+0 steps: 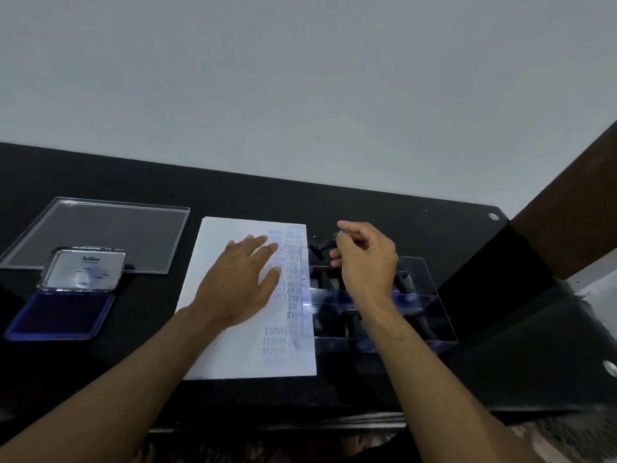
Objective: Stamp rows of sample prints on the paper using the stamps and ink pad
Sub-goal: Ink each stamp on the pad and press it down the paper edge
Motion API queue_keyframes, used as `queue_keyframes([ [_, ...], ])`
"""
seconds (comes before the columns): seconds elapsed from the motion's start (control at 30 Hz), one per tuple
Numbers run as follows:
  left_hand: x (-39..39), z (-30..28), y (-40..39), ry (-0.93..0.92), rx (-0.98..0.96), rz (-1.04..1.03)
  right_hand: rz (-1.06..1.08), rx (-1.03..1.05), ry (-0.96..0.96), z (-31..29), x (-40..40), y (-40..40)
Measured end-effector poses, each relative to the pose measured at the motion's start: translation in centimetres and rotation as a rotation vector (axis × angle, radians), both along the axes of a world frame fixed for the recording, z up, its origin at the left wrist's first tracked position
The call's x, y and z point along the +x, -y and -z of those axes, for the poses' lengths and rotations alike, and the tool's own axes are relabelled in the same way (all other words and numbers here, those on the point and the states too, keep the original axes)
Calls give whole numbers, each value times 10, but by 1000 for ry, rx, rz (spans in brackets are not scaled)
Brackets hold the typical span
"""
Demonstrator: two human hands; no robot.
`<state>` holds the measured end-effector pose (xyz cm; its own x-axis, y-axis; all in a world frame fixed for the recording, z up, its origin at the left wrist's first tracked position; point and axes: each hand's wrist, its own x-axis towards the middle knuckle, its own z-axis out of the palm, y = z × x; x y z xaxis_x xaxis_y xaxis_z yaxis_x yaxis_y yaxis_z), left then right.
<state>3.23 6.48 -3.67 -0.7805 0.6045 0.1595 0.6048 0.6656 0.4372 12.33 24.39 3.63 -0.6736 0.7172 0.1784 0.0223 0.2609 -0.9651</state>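
Note:
A white sheet of paper (230,345) lies on the black table, with rows of blue prints along its right side. My left hand (240,279) rests flat on the paper, fingers spread over the prints. My right hand (365,259) hovers over a clear plastic stamp tray (430,295) just right of the paper and pinches a black stamp (329,242) with a blue-marked tip. Other dark stamps lie in the tray, partly hidden by my hand. The ink pad (56,314) sits open at the left, its blue pad exposed and its silver lid (85,270) standing up.
A clear plastic lid (100,232) lies flat behind the ink pad at the back left. The black table (367,205) ends at a pale wall behind. A brown wooden piece (567,208) rises at the right edge.

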Motion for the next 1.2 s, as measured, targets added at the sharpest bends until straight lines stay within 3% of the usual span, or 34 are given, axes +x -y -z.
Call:
queue_keyframes([
  [0.17,54,-14,0,-14,107,112,34,79,18,8,41,-1],
  [0.3,79,-14,-2,-15,75,176,23,301,118,14,69,4],
  [0.57,84,-10,-4,-33,-22,175,-268,683,397,27,88,4],
  [0.93,84,-11,-6,-26,-55,165,-468,545,634,5,76,0],
  [1.2,85,-14,-8,-55,-59,150,-332,542,535,7,83,-4],
])
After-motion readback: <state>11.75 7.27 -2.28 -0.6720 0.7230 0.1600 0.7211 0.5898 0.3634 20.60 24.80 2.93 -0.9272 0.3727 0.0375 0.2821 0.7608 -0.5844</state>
